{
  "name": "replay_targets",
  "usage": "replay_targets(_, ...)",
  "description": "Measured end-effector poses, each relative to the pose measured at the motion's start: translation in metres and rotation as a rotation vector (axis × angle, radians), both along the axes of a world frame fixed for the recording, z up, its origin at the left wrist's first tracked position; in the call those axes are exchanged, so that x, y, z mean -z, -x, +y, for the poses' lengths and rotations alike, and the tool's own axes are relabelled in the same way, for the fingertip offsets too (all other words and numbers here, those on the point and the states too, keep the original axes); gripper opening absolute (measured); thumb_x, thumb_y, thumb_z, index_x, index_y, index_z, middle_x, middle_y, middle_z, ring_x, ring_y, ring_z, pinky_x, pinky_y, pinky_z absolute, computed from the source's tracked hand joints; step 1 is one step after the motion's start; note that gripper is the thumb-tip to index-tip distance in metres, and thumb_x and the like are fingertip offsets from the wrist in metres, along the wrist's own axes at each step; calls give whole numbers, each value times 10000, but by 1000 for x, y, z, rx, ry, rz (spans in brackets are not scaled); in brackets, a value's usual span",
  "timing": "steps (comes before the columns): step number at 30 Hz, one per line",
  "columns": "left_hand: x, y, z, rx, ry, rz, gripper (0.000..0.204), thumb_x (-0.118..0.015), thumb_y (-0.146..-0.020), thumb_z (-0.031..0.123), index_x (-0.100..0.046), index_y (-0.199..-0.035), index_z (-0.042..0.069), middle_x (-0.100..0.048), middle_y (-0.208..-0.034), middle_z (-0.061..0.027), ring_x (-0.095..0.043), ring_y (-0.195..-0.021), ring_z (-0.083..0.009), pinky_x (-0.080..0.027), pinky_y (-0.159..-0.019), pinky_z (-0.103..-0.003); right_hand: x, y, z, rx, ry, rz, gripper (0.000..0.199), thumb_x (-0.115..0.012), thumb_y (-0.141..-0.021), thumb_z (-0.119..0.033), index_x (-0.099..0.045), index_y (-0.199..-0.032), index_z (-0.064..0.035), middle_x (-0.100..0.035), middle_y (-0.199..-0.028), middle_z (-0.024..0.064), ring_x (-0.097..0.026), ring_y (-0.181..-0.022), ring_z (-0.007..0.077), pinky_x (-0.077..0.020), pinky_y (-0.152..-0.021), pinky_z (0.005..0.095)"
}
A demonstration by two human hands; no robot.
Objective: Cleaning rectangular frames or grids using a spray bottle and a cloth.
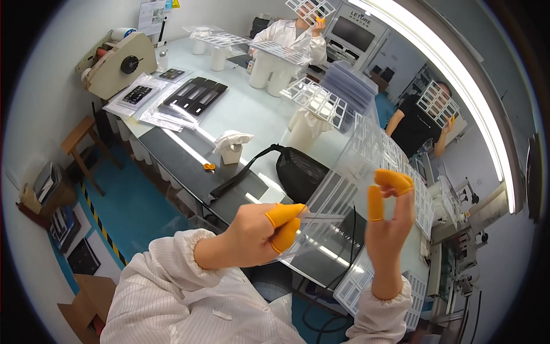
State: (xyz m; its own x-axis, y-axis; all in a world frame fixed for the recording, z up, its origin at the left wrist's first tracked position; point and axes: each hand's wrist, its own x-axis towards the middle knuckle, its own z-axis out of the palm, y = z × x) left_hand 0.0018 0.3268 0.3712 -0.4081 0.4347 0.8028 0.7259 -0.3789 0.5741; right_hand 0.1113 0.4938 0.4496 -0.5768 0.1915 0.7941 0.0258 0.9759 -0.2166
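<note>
My left hand (249, 235), with orange finger cots on thumb and forefinger, pinches the lower left edge of a clear plastic sheet (335, 195). The sheet stands tilted up in front of me, and faint lines cross it. To the right of the sheet, my right hand (392, 212) is raised, also in orange finger cots. Its thumb and forefinger curl toward each other with the tips close together; anything thin between them cannot be made out. Beyond the sheet, a black mesh bag (301, 172) with a strap lies on the table.
A tissue-topped white cup (232, 152) and orange finger cots (209, 167) are on the table (252, 123). Black panels (195, 96) lie at left. White-framed sheets (314, 100) rest on white cylinders. Stacked clear sheets (349, 86) stand behind. Two people (421, 123) hold up gridded sheets.
</note>
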Motion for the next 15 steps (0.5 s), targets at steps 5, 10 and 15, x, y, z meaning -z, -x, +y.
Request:
replay_targets(5,4,-22,8,-225,0,351,167,-661,-659,31,-569,-769,-56,-436,-547,-53,-456,-425,-172,-421,-417,-245,-19,20,-39,14,-282,0,262,-710,-655,-137,-478,-677,-19,-467,-679,82,-416,-655,256,-337,-613,352)
replay_targets(10,6,-31,16,-201,109,440,226,-681,-683,120,-567,-779,-50,-456,-595,-66,-476,-482,-180,-422,-434,-261,-11,8,-32,58,-281,35,190,-630,-641,-49,-440,-647,-31,-429,-659,109,-402,-666,262,-310,-623,360)
replay_targets(15,-26,-11,10,-148,3,289,391,-719,-668,203,-568,-959,-10,-500,-689,-77,-476,-550,-188,-415,-468,-266,-3,-19,-14,45,-279,108,160,-600,-648,5,-452,-707,-4,-421,-693,114,-381,-661,272,-306,-619,360)
